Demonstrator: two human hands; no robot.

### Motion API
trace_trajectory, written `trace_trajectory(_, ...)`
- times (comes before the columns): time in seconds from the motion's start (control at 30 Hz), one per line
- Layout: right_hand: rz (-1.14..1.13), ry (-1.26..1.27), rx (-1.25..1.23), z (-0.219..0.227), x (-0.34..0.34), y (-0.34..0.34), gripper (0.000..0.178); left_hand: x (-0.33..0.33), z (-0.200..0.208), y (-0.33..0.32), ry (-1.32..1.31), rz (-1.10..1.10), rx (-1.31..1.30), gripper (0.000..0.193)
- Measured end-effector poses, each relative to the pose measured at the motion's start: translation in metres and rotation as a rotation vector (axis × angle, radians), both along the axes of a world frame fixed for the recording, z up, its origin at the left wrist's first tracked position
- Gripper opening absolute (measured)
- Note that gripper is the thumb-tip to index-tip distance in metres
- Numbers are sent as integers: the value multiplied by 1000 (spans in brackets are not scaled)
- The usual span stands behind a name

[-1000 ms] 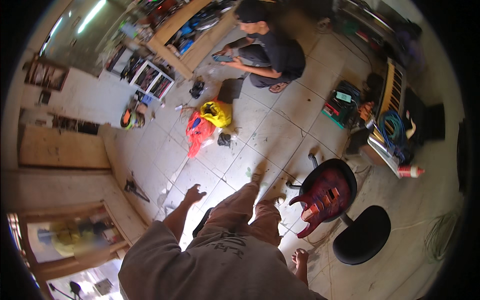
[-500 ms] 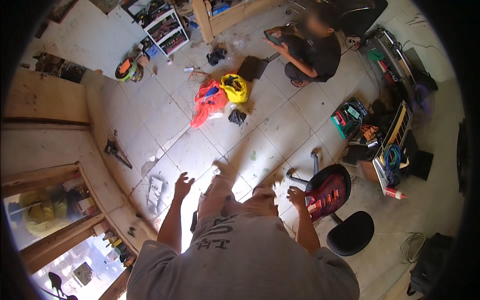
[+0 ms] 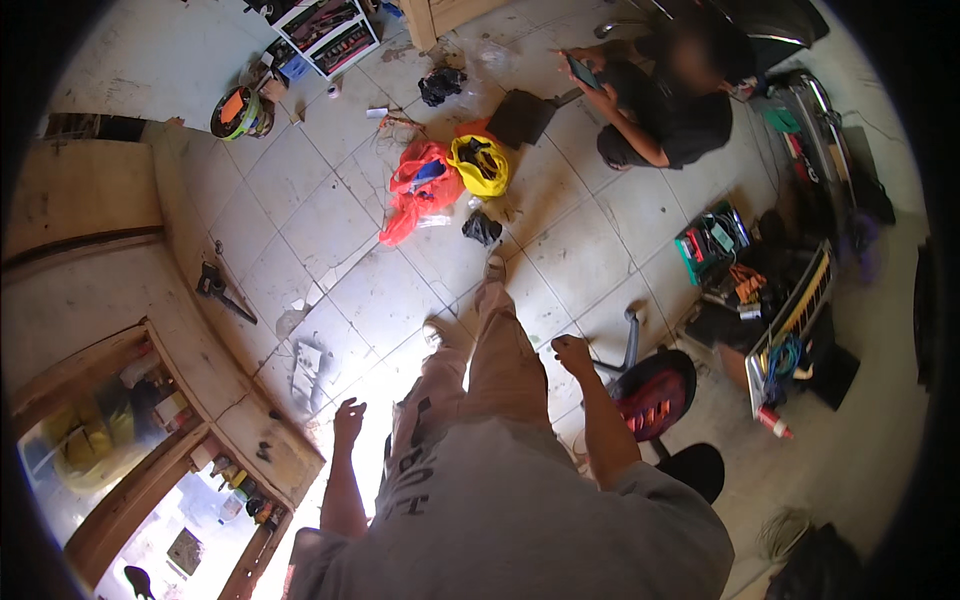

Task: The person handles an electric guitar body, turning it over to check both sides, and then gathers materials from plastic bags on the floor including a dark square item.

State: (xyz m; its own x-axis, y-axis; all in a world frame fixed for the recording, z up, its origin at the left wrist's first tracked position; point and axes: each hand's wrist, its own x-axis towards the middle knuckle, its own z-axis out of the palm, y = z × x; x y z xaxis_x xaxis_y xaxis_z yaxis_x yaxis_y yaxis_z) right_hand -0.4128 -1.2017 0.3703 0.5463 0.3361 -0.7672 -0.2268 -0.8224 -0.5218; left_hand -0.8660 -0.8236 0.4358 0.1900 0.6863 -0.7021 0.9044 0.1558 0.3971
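The left hand [image 3: 347,422] is loosely open, the right hand [image 3: 573,354] curled closed on nothing visible, and the red guitar body [image 3: 652,406] lies unhandled on the chair [image 3: 698,470] at the latter's 4 o'clock.

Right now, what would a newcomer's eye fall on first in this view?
Brightest are the red plastic bag and the yellow bag, side by side on the tiled floor ahead. To the right, beyond the right hand, a dark red guitar body lies on a black chair. At upper right, a crouching co-worker holds a dark, flat device.
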Motion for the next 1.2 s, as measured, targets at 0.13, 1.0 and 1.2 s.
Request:
trace_trajectory(0.13, 331, -2, -78, -46, 67, 66, 41, 86, 9, -36, -57, -180, 73, 48)
trace_trajectory(1.0, 1210, -917, 251, -325, 213, 554, 99, 230, -123, -18, 343, -201, -148, 101)
trace_trajectory(1.2, 1248, -723, 9, -404, 178, 602, 65, 216, -124, 10, 268, -162, -160, 102)
